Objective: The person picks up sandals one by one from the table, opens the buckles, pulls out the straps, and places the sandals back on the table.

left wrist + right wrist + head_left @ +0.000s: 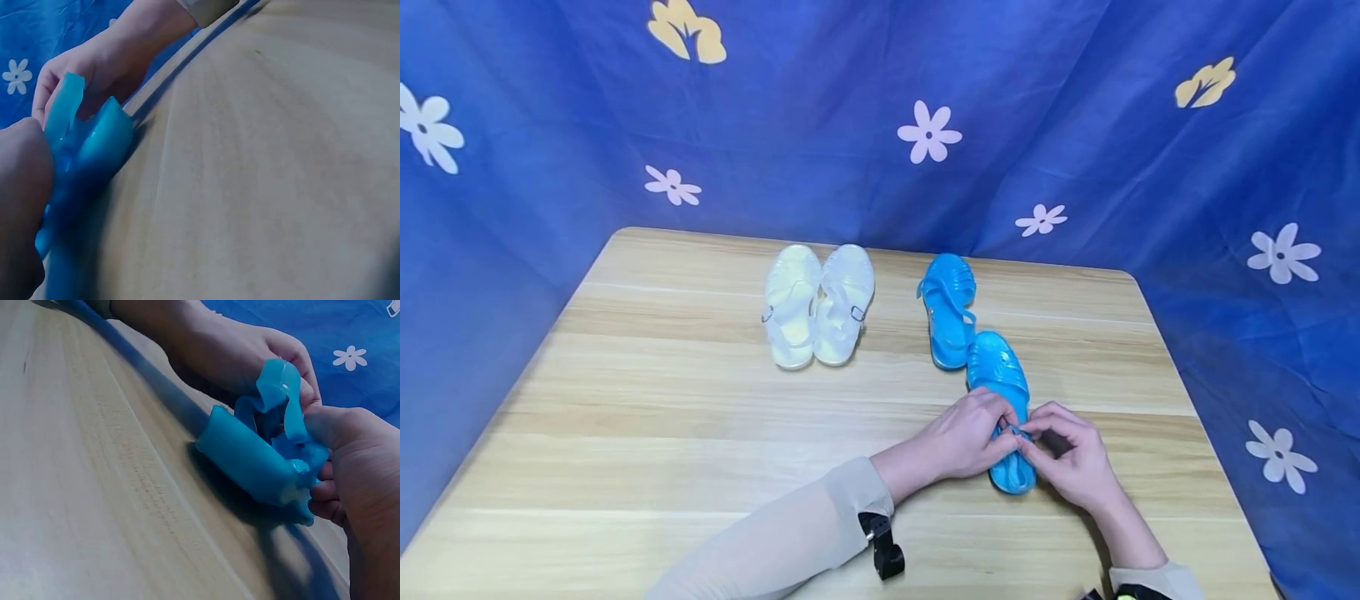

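A blue jelly sandal (997, 372) lies on the wooden table (662, 433), heel toward me. Both hands work at its heel strap (1015, 432). My left hand (994, 439) pinches the strap from the left, and my right hand (1037, 439) pinches it from the right. In the right wrist view the strap (281, 394) stands up from the sandal's heel (250, 456), held between the thumb of my right hand (331, 425) and the fingers of my left hand (294, 362). The left wrist view shows the sandal (87, 156) close up and blurred.
The second blue sandal (947, 310) lies just beyond the held one, their ends touching. A pair of white translucent sandals (817, 304) sits side by side at the back centre. A blue flowered cloth (925, 133) hangs behind and around the table.
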Action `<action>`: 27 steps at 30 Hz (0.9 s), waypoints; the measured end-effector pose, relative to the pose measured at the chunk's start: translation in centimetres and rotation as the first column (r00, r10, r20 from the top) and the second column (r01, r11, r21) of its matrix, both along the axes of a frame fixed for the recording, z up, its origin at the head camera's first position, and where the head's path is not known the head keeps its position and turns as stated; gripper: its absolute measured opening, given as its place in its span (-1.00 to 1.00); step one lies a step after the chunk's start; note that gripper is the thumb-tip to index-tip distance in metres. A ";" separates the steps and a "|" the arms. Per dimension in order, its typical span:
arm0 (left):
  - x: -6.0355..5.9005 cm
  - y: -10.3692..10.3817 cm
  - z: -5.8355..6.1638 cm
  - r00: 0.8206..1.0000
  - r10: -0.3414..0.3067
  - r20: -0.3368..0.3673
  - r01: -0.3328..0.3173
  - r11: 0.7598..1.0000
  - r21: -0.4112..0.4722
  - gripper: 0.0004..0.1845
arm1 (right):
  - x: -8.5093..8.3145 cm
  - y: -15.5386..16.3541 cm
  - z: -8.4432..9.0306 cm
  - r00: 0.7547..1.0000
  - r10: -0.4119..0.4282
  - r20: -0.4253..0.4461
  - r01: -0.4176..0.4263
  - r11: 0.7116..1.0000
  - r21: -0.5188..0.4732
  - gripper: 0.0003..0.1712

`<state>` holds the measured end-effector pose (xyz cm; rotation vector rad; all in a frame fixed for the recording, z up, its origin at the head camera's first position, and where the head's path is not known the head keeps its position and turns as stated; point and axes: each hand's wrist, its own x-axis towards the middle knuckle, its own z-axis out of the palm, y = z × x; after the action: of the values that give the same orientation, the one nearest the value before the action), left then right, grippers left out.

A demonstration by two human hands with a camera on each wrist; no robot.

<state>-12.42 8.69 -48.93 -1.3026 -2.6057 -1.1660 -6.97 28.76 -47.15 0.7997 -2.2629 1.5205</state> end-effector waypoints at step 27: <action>-1.9 0.2 2.7 0.965 -0.222 0.136 0.250 0.938 -0.240 -0.77 | 0.3 2.3 -2.7 0.997 -0.026 -0.071 0.038 0.983 0.179 -0.45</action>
<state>-14.27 8.93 -46.18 -1.6882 -2.8154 -0.9709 -6.67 31.02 -49.85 0.8457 -2.3750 1.2678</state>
